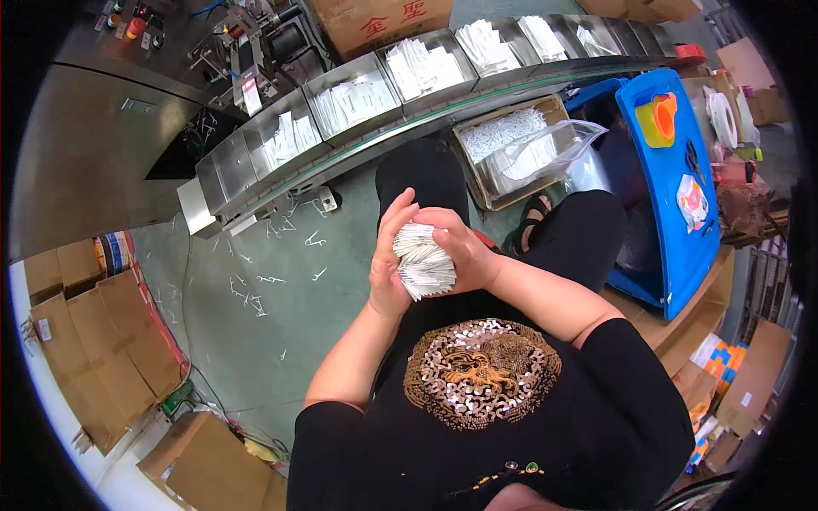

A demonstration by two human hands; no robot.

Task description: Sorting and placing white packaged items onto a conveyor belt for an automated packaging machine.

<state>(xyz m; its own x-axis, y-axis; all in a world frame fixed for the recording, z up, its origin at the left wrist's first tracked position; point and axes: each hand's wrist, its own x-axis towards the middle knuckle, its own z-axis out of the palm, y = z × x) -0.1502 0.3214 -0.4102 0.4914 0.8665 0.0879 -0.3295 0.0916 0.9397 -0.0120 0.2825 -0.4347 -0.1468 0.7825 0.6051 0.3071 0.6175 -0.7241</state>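
Observation:
A thick bundle of slim white packets (426, 266) is squeezed between my two hands, in front of my body and over my lap. My left hand (388, 268) wraps its left side, fingers pointing up and away. From the right, my right hand (467, 247) closes round the bundle, its fingers curving over the far side. The packets' near ends face up in a fairly even stack. Beyond my hands runs a metal trough with compartments (358, 100), several of them filled with similar white packets (417, 68).
A tray (477, 136) of white pieces and a clear bag stands beyond my knees. To the right, a blue crate lid (673, 221) carries an orange-yellow tape roll (656, 119) and scissors. White floss-pick-like pieces (247, 298) litter the floor; cardboard boxes (111, 358) stand left.

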